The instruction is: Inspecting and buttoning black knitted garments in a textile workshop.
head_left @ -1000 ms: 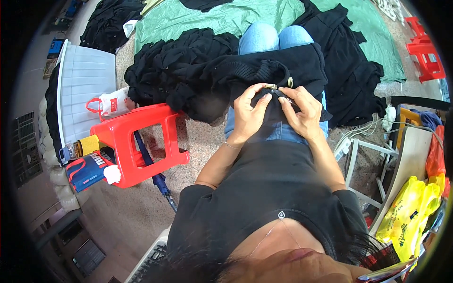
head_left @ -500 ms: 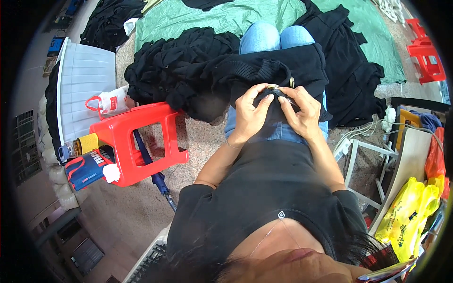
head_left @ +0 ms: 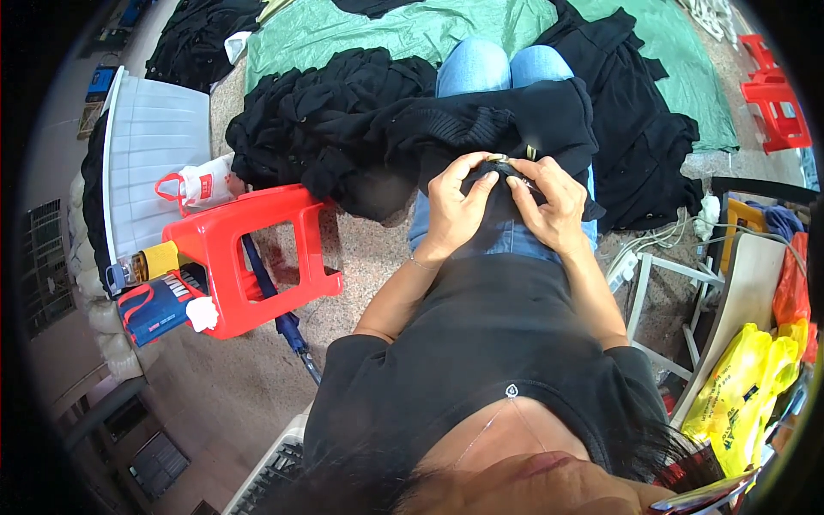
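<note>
A black knitted garment with a ribbed part lies across my lap, over blue jeans. My left hand pinches its dark cloth between thumb and forefinger. Close beside it, my right hand grips the same cloth, thumb against bent fingers. Between the fingertips sits a small yellowish round piece, too small to name for certain. A second yellowish piece shows just beyond my right fingers. Any needle or thread is too fine to make out.
Heaped black garments lie left of my knees, more black cloth to the right, over a green sheet. A red stool with a blue bag stands left. A white metal frame and yellow bag are right.
The dark cloth edge just beyond my fingers has shifted slightly, and the second yellowish piece sits a little lower. Both hands stay almost in place.
</note>
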The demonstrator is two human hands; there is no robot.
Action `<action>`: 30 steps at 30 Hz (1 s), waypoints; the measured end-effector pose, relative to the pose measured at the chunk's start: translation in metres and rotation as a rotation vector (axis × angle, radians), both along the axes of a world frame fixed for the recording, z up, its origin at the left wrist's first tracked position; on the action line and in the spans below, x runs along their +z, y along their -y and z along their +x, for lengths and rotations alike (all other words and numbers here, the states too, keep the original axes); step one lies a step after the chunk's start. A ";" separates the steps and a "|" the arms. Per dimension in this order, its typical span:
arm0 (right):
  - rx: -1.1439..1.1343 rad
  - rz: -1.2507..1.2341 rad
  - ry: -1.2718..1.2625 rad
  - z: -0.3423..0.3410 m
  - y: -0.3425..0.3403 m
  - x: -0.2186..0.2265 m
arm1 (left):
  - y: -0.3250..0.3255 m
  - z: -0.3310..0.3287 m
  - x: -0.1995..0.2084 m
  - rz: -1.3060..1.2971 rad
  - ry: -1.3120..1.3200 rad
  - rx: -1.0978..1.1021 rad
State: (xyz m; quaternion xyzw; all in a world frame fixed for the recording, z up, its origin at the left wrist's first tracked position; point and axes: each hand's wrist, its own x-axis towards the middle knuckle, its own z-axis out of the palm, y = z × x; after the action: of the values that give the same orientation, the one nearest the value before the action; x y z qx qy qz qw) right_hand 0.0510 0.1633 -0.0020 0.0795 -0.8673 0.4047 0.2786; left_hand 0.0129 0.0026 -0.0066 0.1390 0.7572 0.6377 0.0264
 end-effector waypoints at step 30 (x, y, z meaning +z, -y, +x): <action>-0.330 -0.117 0.260 -0.072 -0.034 0.018 | 0.010 -0.002 0.026 0.454 0.534 -0.273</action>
State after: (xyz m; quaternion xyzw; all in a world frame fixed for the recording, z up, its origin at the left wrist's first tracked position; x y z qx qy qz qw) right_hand -0.0211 0.1976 0.0164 -0.1326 -0.8723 0.4102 0.2309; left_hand 0.0112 -0.0079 0.0194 0.0699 0.5373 0.7938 0.2763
